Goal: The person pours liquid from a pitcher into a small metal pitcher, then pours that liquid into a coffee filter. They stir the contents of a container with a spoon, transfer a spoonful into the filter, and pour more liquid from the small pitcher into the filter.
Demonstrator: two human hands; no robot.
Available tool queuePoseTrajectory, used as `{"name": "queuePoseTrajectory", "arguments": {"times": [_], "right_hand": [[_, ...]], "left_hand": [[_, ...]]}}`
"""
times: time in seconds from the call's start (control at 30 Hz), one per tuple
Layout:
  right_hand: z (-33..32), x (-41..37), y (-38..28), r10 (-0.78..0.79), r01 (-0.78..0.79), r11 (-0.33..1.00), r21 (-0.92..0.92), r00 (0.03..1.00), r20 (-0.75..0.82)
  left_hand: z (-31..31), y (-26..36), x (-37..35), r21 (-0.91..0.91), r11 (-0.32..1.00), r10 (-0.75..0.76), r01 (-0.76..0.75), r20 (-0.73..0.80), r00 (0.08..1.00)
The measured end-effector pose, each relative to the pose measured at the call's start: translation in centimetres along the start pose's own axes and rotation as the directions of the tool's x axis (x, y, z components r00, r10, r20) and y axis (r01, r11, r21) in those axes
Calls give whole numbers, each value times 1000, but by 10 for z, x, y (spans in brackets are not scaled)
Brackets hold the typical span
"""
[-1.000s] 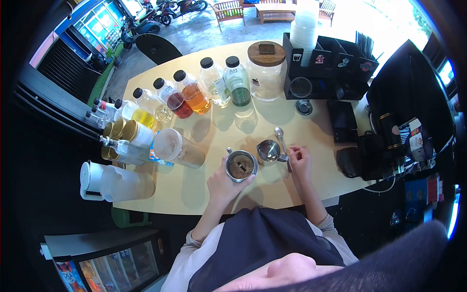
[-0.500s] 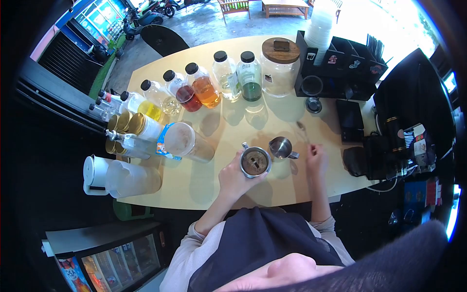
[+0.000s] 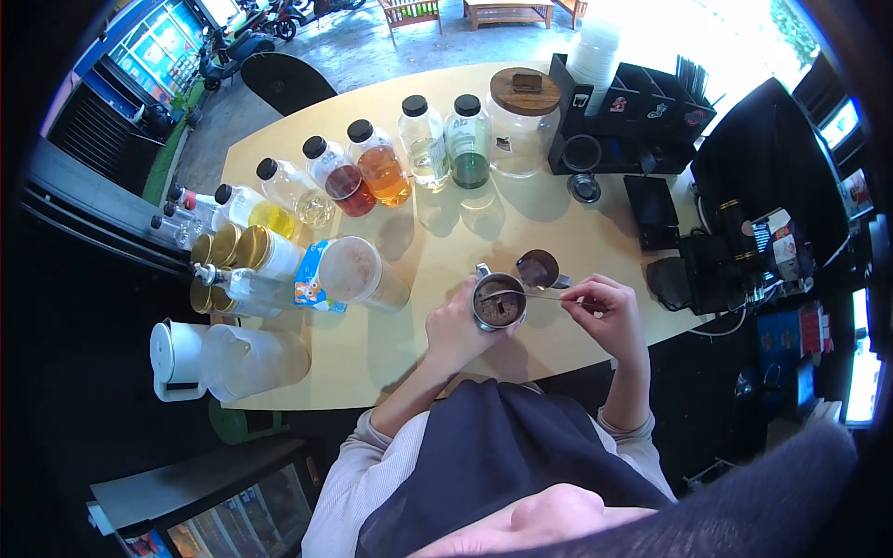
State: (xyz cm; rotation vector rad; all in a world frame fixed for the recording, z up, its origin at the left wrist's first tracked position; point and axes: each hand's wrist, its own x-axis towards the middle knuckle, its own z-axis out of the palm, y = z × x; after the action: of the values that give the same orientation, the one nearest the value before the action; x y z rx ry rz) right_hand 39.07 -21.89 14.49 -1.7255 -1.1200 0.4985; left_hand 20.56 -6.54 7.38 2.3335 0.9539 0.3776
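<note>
My left hand [image 3: 456, 327] is wrapped round a metal pitcher [image 3: 499, 325] with a brown, frothy-looking drink inside. In my right hand [image 3: 605, 312] the fingertips pinch the thin handle of a long spoon [image 3: 539, 295]. The spoon's head is over the mouth of the pitcher, at the brown surface. Just behind, between the two hands, a second small metal pitcher [image 3: 539, 269] stands on the table with its handle to the right. Left of my left hand is a tall clear container [image 3: 358, 270] of light brown powder, beside a blue and white carton [image 3: 314, 279].
Capped bottles of coloured liquid, one with red syrup [image 3: 346, 186], line the table's far left side. A wooden-lidded jar [image 3: 521, 130] and a black organizer [image 3: 642, 121] stand at the back. White jugs [image 3: 233, 363] are at the left edge, black equipment [image 3: 712, 270] at the right.
My right hand has picked up the spoon from the table and brought it left over the held pitcher. My left hand keeps its hold. The view has shifted slightly.
</note>
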Motion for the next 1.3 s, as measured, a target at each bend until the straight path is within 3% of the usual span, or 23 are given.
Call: {"name": "queuePoseTrajectory", "arguments": {"times": [0.4, 0.47, 0.6, 0.7, 0.77, 0.8, 0.87, 1.0, 1.07, 1.2, 1.3], "right_hand": [[20, 8, -5, -33, 48, 996, 73, 979, -202], [19, 9, -7, 109, -80, 985, 152, 975, -193], [21, 14, -14, 201, -163, 969, 183, 956, -214], [25, 12, -16, 130, -87, 981, 172, 956, -263], [28, 11, -13, -187, 178, 982, -55, 934, -305], [28, 11, -13, -185, 175, 983, -59, 933, -309], [28, 10, -12, -352, 312, 932, -183, 899, -259], [37, 11, -10, -393, 346, 911, -224, 893, -220], [45, 13, -3, -511, 468, 851, -239, 842, -172], [45, 9, 4, -443, 431, 895, -118, 889, -113], [39, 17, 7, -499, 471, 861, -189, 855, -142]], "left_hand": [[2, -11, 1, -102, 992, 66, -68, -20, 998], [-3, -8, 2, -102, 993, 55, -53, 17, 998], [-4, -7, 2, -113, 991, 71, -69, 15, 997], [-3, -8, 1, -93, 994, 59, -56, 23, 998], [-3, -7, 2, -82, 995, 63, -62, 13, 998], [-2, -7, 2, -84, 994, 68, -67, 17, 998], [-1, -8, 3, -96, 991, 91, -90, -2, 996], [-7, -2, 3, -80, 995, 59, -55, 49, 997], [0, -7, 3, -34, 997, 71, -71, 1, 998], [-3, -6, 4, -22, 998, 57, -57, 20, 998], [-1, -7, 3, -20, 998, 56, -55, 33, 998]]}}
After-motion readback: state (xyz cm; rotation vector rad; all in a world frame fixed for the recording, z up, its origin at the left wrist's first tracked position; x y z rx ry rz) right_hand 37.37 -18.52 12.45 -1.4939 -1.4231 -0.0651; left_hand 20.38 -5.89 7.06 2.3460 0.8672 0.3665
